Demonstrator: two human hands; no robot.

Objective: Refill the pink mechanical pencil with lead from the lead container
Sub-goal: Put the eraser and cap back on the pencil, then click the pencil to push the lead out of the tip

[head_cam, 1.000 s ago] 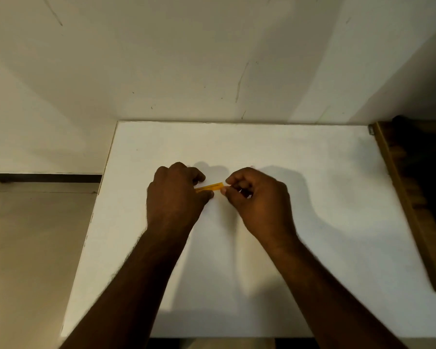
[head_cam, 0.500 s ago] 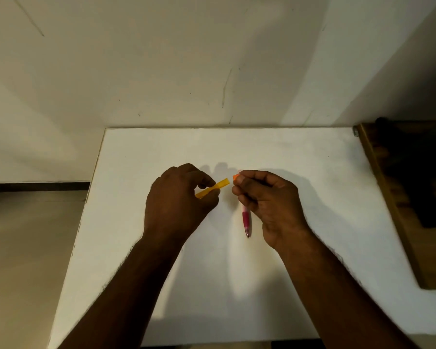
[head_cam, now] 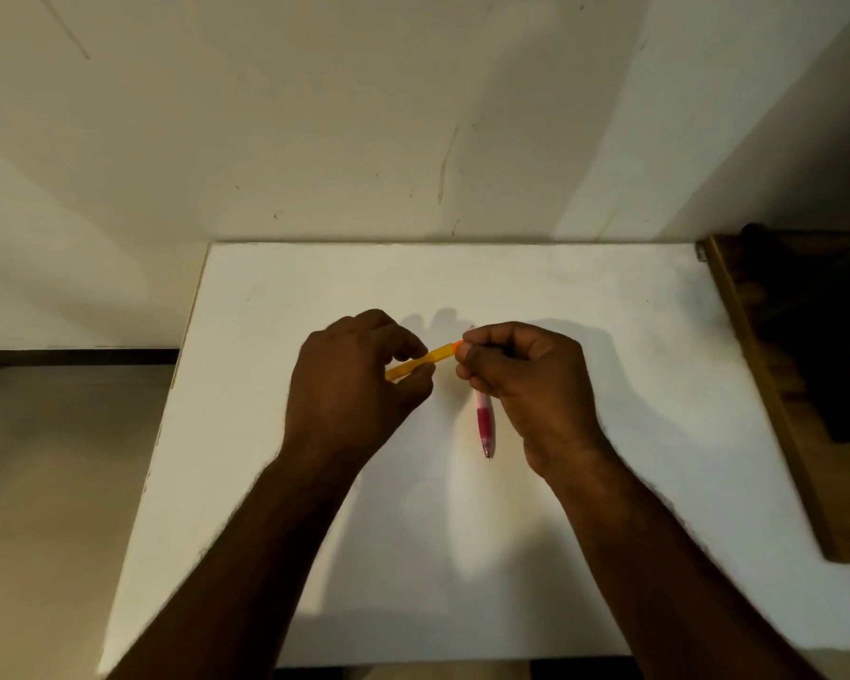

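Observation:
My left hand [head_cam: 359, 380] pinches a slim yellow-orange lead container [head_cam: 430, 359] that points up and to the right. My right hand [head_cam: 526, 380] is closed around the pink mechanical pencil [head_cam: 485, 424], whose pink grip and tip hang down below the fist toward me. The container's orange far end touches the right hand's thumb and forefinger, which also close around the pencil's hidden top end. Both hands hover just above the middle of the white table [head_cam: 609, 532]. No loose lead is visible.
A brown wooden board [head_cam: 776, 434] with dark things on it borders the table's right edge. A pale scuffed wall [head_cam: 413, 115] rises behind the table. Floor [head_cam: 45, 483] lies beyond the left edge.
The pink pencil, hidden a second ago, now hangs below my right fist. The container was briefly apart from the right fingers and its end now meets them again.

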